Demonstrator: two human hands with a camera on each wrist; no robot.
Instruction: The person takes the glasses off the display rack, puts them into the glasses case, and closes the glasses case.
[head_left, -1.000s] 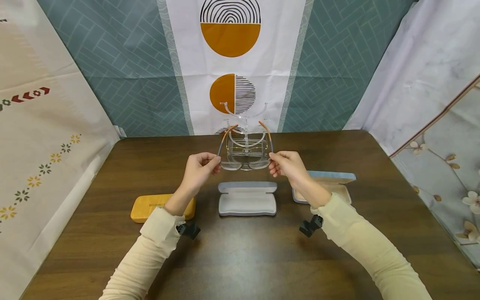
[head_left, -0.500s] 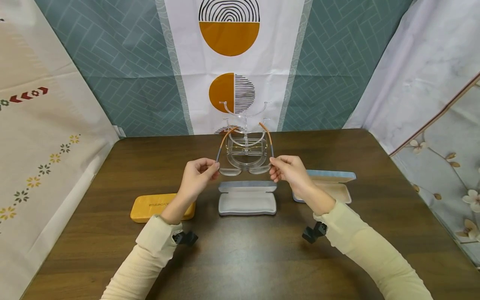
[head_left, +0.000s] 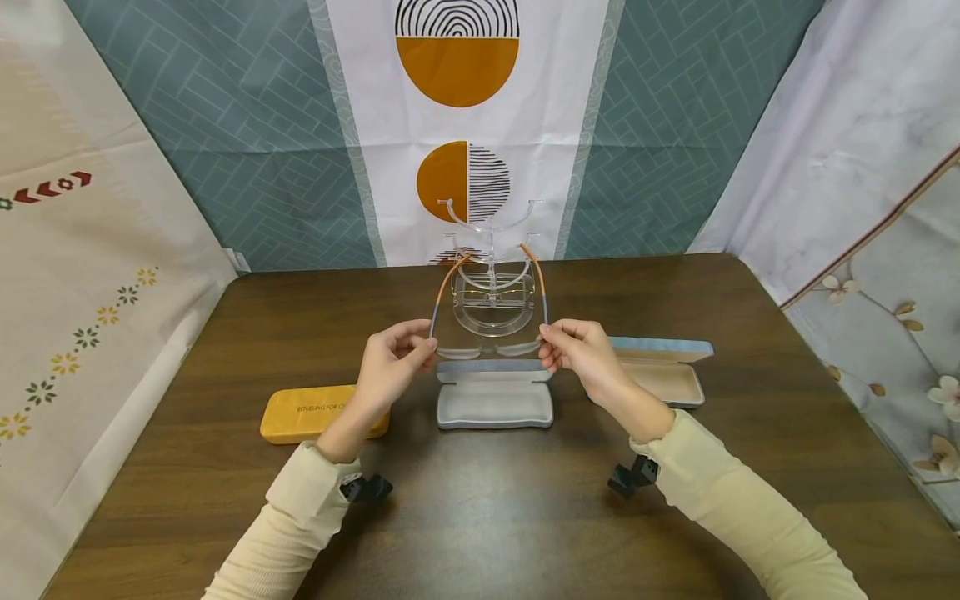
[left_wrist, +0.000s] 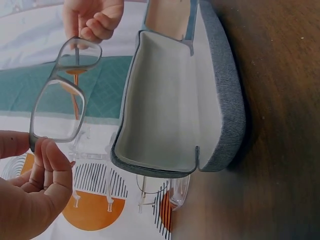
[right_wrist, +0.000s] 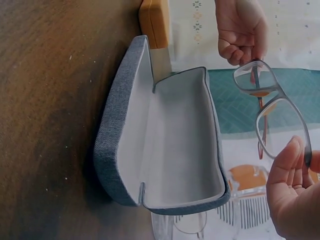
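Note:
A pair of eyeglasses (head_left: 459, 353) with a thin grey frame and orange-tipped temples hangs above the table, temples unfolded and pointing away from me. My left hand (head_left: 393, 362) pinches its left hinge corner; my right hand (head_left: 581, 354) pinches the right one. Both wrist views show the lenses (left_wrist: 60, 112) apart from anything but the fingers. Just nearer to me, an open grey glasses case (head_left: 495, 406) lies on the table, its pale inside showing with nothing in it. Behind the glasses rises a clear display stand (head_left: 491, 287).
A closed yellow glasses case (head_left: 307, 414) lies left, partly behind my left forearm. At right, an open blue case (head_left: 667, 379) is partly covered by my right hand and wrist. Thin gold-framed glasses (head_left: 468, 289) rest low on the stand. Curtains border the brown table (head_left: 480, 517).
Both hands have drawn the eyeglasses toward me, away from the stand. The lenses now appear at the far edge of the grey case. The cases and stand have stayed put.

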